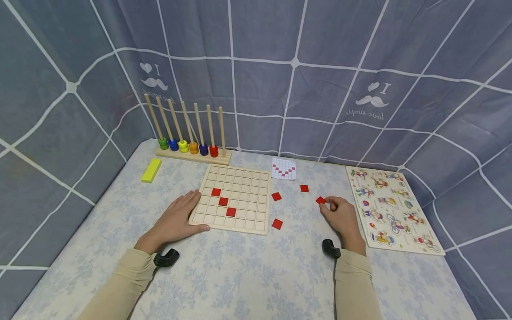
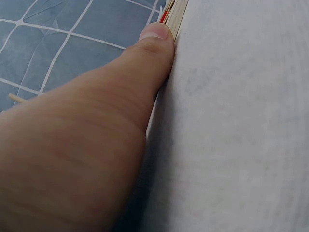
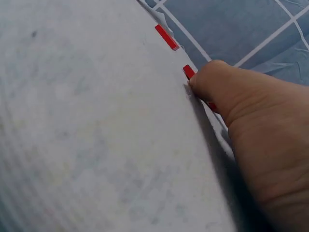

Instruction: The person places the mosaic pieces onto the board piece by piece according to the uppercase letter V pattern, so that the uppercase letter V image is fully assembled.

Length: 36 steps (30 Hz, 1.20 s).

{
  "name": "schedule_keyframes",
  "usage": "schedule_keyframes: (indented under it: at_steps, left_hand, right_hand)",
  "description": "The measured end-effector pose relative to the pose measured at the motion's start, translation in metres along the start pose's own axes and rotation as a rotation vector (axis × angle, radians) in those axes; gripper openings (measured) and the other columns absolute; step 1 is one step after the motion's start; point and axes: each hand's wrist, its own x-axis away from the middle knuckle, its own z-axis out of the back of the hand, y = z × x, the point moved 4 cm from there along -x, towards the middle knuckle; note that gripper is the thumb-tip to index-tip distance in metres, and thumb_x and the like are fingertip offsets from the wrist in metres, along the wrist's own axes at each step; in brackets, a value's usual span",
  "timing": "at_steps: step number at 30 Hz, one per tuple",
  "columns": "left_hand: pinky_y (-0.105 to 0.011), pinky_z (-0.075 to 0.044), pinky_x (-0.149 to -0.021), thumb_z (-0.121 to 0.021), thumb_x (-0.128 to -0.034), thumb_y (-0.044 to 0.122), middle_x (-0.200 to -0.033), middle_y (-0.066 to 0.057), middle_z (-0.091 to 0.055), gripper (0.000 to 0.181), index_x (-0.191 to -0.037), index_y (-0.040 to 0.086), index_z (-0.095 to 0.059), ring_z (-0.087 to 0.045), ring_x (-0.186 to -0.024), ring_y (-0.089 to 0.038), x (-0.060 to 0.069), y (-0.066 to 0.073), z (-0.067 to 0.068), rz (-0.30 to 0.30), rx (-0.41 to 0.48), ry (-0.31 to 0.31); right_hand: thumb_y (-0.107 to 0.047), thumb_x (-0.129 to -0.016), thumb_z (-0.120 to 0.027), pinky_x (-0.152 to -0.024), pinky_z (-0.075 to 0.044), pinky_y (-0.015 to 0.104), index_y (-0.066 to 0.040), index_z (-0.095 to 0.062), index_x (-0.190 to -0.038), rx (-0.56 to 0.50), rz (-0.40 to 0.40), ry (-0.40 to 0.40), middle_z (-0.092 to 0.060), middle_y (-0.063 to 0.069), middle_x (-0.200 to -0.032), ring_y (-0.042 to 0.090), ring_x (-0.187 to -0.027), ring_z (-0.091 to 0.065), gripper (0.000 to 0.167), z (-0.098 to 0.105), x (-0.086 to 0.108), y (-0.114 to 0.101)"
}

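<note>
From the near left, the left arm [image 1: 116, 286] is slanting toward the far right, and the left hand [image 1: 178, 218] is lying back upward, its fingers [image 1: 187, 198] extending nearly straight toward the far side while the left thumb [image 1: 199, 228] is sticking out to the right. At the near right, the right arm [image 1: 355, 284] is pointing toward the far side (leaning slightly left), and the right hand [image 1: 343, 218] is pinching with right thumb [image 1: 326, 212] and forefinger [image 1: 331, 199], its other fingers curling inward.

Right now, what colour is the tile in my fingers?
The tile is red, clearest in the head view.
</note>
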Motion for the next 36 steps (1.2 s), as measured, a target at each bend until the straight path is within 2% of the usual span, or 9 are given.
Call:
schedule_keyframes:
  at_steps: [10, 15, 20, 27, 32, 36]
  left_hand:
    - [-0.060, -0.016, -0.126, -0.070, -0.0815, 0.072, -0.171, -0.017, -0.019, 0.118, -0.164, 0.004, -0.019, -0.018, -0.158, -0.039, 0.000, -0.001, -0.001, -0.008, -0.003, 0.006]
    - [-0.059, -0.017, -0.126, -0.070, -0.0814, 0.073, -0.171, -0.015, -0.018, 0.118, -0.164, 0.005, -0.019, -0.017, -0.158, -0.037, -0.003, 0.000, -0.001, -0.007, -0.010, 0.000]
    - [-0.059, -0.016, -0.127, -0.070, -0.0816, 0.072, -0.171, -0.016, -0.018, 0.118, -0.164, 0.004, -0.019, -0.016, -0.158, -0.038, -0.002, -0.001, 0.000, 0.005, -0.004, -0.009]
    - [-0.059, -0.015, -0.127, -0.070, -0.0822, 0.071, -0.171, -0.017, -0.018, 0.118, -0.164, 0.004, -0.018, -0.016, -0.158, -0.038, -0.001, -0.003, 0.001, 0.007, -0.006, -0.004]
    - [-0.058, -0.015, -0.127, -0.071, -0.0820, 0.070, -0.171, -0.017, -0.018, 0.118, -0.163, 0.003, -0.018, -0.016, -0.158, -0.038, -0.001, -0.002, 0.002, 0.004, 0.001, -0.001]
    - [-0.058, -0.016, -0.127, -0.070, -0.0815, 0.071, -0.171, -0.017, -0.018, 0.118, -0.163, 0.003, -0.019, -0.017, -0.158, -0.038, 0.000, 0.000, 0.001, 0.005, -0.001, -0.003]
  right_hand:
    - [-0.024, -0.090, -0.074, -0.070, -0.039, 0.027, -0.007, -0.074, -0.102, -0.096, -0.027, 0.056, -0.050, 0.002, -0.074, 0.016, -0.069, -0.045, 0.021, -0.001, 0.004, -0.006]
    - [-0.020, -0.090, -0.075, -0.067, -0.036, 0.024, -0.008, -0.075, -0.101, -0.172, 0.007, 0.072, -0.046, 0.001, -0.072, 0.013, -0.065, -0.041, 0.017, -0.003, 0.003, -0.020]
    - [-0.017, -0.090, -0.075, -0.068, -0.037, 0.028, -0.005, -0.075, -0.103, -0.205, 0.051, 0.028, -0.045, 0.002, -0.073, 0.016, -0.066, -0.040, 0.018, -0.012, -0.003, -0.045]
    - [-0.020, -0.092, -0.072, -0.069, -0.038, 0.032, -0.008, -0.074, -0.106, -0.253, 0.083, -0.060, -0.044, 0.002, -0.075, 0.017, -0.069, -0.040, 0.019, -0.029, -0.012, -0.080]
    - [-0.021, -0.092, -0.072, -0.064, -0.035, 0.030, -0.009, -0.074, -0.106, -0.272, 0.154, -0.095, -0.043, 0.001, -0.075, 0.017, -0.069, -0.039, 0.019, -0.039, -0.021, -0.116]
    - [-0.025, -0.094, -0.072, -0.065, -0.035, 0.030, -0.011, -0.073, -0.107, -0.277, 0.207, -0.156, -0.040, -0.001, -0.073, 0.015, -0.067, -0.034, 0.020, -0.049, -0.026, -0.147]
